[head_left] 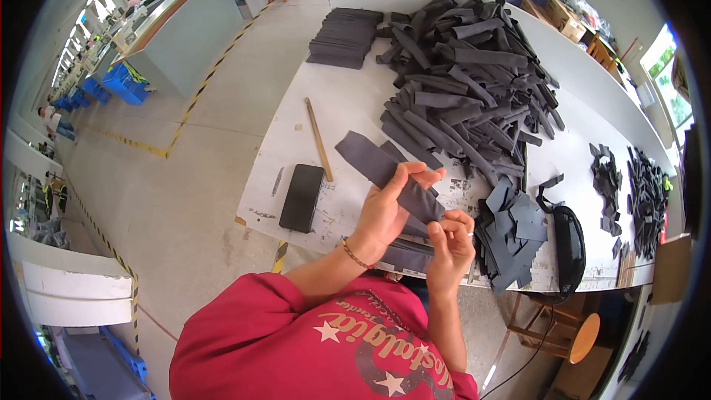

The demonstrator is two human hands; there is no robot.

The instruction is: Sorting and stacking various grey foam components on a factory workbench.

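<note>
Over the white worktable (348,104), our left hand (385,211) and right hand (449,241) both close their fingers on one long dark grey fabric strip (389,175). A large heap of similar grey strips (466,81) lies beyond; a black phone (301,197) rests just left.

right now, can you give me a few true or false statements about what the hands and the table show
1. Both hands hold one dark grey fabric strip. True: the left hand and right hand grip it.
2. The phone lies on the floor. False: it lies on the white table, near its front edge.
3. A big pile of strips lies on the table beyond the hands. True.
4. The wooden stick is in the right hand. False: it lies on the table beside the phone.
5. The left wrist is bare. False: it wears a bracelet.
</note>
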